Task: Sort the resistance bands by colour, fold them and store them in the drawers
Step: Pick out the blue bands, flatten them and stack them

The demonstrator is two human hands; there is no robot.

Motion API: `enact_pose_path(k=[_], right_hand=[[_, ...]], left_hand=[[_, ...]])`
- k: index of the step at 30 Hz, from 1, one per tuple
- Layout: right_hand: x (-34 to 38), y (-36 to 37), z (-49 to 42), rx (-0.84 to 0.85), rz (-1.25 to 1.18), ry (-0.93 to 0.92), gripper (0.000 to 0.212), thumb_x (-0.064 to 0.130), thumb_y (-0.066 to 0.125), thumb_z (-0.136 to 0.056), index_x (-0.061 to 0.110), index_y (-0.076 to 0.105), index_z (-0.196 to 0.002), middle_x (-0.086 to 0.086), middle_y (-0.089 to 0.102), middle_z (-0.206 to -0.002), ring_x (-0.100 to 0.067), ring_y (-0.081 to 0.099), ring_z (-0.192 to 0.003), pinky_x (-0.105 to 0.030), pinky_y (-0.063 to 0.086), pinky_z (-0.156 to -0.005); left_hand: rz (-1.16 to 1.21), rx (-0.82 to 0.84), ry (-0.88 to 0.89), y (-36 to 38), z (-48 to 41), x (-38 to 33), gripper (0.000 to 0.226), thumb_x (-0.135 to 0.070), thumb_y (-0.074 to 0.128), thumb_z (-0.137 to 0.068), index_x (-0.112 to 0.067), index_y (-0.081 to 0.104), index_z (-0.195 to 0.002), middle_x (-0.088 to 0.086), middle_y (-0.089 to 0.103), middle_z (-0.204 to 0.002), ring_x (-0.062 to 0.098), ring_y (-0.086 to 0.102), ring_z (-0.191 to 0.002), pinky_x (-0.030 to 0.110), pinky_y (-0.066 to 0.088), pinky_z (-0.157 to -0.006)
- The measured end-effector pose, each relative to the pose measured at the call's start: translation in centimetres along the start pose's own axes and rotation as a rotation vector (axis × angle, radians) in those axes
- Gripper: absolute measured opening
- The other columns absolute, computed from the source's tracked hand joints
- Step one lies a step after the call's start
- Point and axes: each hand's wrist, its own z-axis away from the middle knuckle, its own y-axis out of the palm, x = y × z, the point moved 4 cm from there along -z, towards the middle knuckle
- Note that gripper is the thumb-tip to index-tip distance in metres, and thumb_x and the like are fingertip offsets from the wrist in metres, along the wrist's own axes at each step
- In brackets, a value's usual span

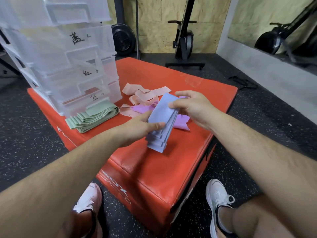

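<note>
1. Left hand (142, 125) grips the folded blue bands (162, 121) near their lower middle, thumb on top.
2. Right hand (190, 107) pinches the stack's upper end, frame centre, above the red box (154, 169).

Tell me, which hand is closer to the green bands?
Left. The left hand grips the blue stack low down, just right of the green bands; the right hand pinches its upper end, farther right.
</note>
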Motion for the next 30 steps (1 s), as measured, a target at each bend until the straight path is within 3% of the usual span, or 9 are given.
enact_pose_path(k=[3,7,10,14,18,21,25,27,30], right_hand=[[-1.3,-0.6,-0.2,0.05,-0.162,0.118,0.019,0.012,0.073,-0.087,0.003,0.067,-0.103,-0.009,0.074,-0.092,-0.014,0.072,-0.075,-0.028,0.058,-0.074],[-3.2,-1.7,0.0,0.119,-0.131,0.235,0.029,0.024,0.073,-0.09,0.012,0.069,-0.115,-0.009,0.074,-0.107,-0.022,0.072,-0.088,-0.037,0.061,-0.074],[-2.8,-3.5,-0.4,0.09,-0.163,0.17,0.027,0.01,0.069,-0.091,0.007,0.067,-0.118,-0.012,0.074,-0.109,-0.027,0.072,-0.093,-0.038,0.06,-0.072],[-1.7,-5.3,-0.8,-0.054,-0.195,0.075,0.04,-0.007,0.072,-0.082,0.005,0.058,-0.118,-0.017,0.071,-0.113,-0.033,0.072,-0.101,-0.044,0.061,-0.083],[-1.5,-5.4,-1.3,-0.092,-0.179,0.034,0.048,-0.005,0.077,-0.078,0.005,0.058,-0.122,-0.021,0.07,-0.116,-0.036,0.072,-0.101,-0.049,0.058,-0.092],[-1.6,-5.1,-1.3,-0.041,-0.17,0.028,0.046,-0.003,0.073,-0.083,0.008,0.057,-0.124,-0.019,0.068,-0.121,-0.031,0.072,-0.1,-0.048,0.056,-0.096],[-2.1,-4.5,-1.4,0.103,-0.096,0.043,0.046,0.003,0.067,-0.091,0.019,0.056,-0.133,-0.012,0.07,-0.122,-0.027,0.07,-0.106,-0.049,0.05,-0.101],[-1.9,-4.2,-1.6,0.135,-0.103,0.011,0.047,0.004,0.066,-0.091,0.022,0.057,-0.134,-0.012,0.072,-0.119,-0.028,0.07,-0.108,-0.045,0.055,-0.098],[-1.3,-2.7,-2.0,0.156,-0.05,-0.018,0.043,0.012,0.066,-0.093,0.027,0.058,-0.133,-0.007,0.074,-0.11,-0.024,0.073,-0.097,-0.032,0.058,-0.079]], left_hand=[[0.073,-0.038,0.012,1.0,-1.3,-0.9,0.035,-0.027,0.065,-0.095,-0.03,0.054,-0.128,-0.007,0.072,-0.114,0.01,0.068,-0.101,0.026,0.051,-0.084],[0.152,-0.026,0.036,3.1,-3.1,-2.3,0.038,-0.015,0.062,-0.097,-0.024,0.05,-0.131,-0.002,0.072,-0.113,0.013,0.071,-0.099,0.024,0.056,-0.078],[0.223,-0.003,0.017,4.4,-4.4,-2.8,0.049,-0.009,0.069,-0.091,-0.016,0.044,-0.133,0.01,0.072,-0.113,0.026,0.074,-0.096,0.039,0.06,-0.085],[0.275,-0.067,0.005,5.1,-5.9,-3.5,0.061,-0.023,0.087,-0.065,-0.038,0.055,-0.114,0.012,0.06,-0.131,0.035,0.07,-0.104,0.06,0.055,-0.089],[0.387,-0.045,-0.014,5.8,-6.4,-3.8,0.046,-0.047,0.068,-0.088,-0.029,0.05,-0.126,0.009,0.064,-0.13,0.028,0.068,-0.111,0.055,0.054,-0.094],[0.379,-0.126,-0.007,5.7,-6.6,-3.8,0.035,-0.034,0.06,-0.097,-0.022,0.051,-0.129,0.012,0.064,-0.129,0.031,0.068,-0.11,0.053,0.055,-0.092],[0.397,-0.174,-0.02,5.6,-6.3,-4.0,0.033,-0.029,0.059,-0.097,-0.02,0.05,-0.128,0.013,0.067,-0.122,0.035,0.067,-0.11,0.062,0.052,-0.093],[0.413,-0.175,-0.016,5.1,-6.1,-4.0,0.033,-0.027,0.059,-0.097,-0.02,0.05,-0.129,0.011,0.068,-0.121,0.033,0.068,-0.108,0.059,0.053,-0.092],[0.394,-0.237,-0.004,3.7,-5.4,-4.2,0.032,-0.022,0.058,-0.098,-0.022,0.05,-0.129,0.008,0.071,-0.115,0.029,0.07,-0.104,0.054,0.056,-0.09]])
